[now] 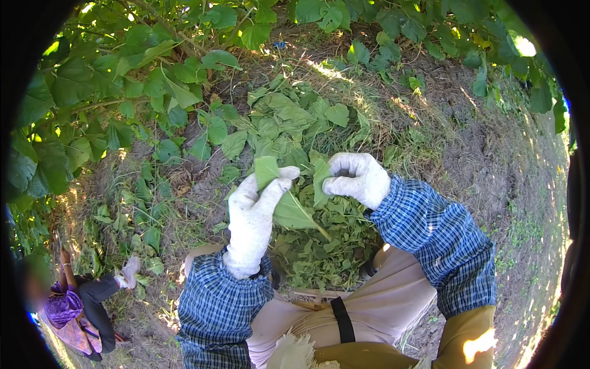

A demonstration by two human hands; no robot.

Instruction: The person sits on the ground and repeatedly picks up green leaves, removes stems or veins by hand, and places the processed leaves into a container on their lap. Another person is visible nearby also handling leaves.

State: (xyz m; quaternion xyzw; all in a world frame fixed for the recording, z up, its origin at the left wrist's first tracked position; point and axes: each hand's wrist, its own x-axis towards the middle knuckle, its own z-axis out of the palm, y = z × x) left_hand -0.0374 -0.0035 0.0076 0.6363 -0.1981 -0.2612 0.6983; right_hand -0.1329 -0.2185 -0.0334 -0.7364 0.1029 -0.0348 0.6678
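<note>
My left hand [253, 219], in a white knit glove, pinches a broad green leaf [295, 212] between thumb and fingers. The leaf's stalk points down to the right. A torn green leaf piece [320, 181] hangs from my right hand [362, 180], also white-gloved, with thumb and forefinger closed on it. The two pieces are a little apart. Below my hands, between my legs, lies a pile of small leaf pieces [318, 258]. Beyond them a heap of larger, mostly whole leaves [290, 115] rests on the ground, looking limp.
Leafy branches [110, 87] hang low at left and along the top. Bare soil with dry grass [488, 143] stretches to the right. Another person [73, 309] sits on the ground at lower left. A small blue object [279, 44] lies at the far edge.
</note>
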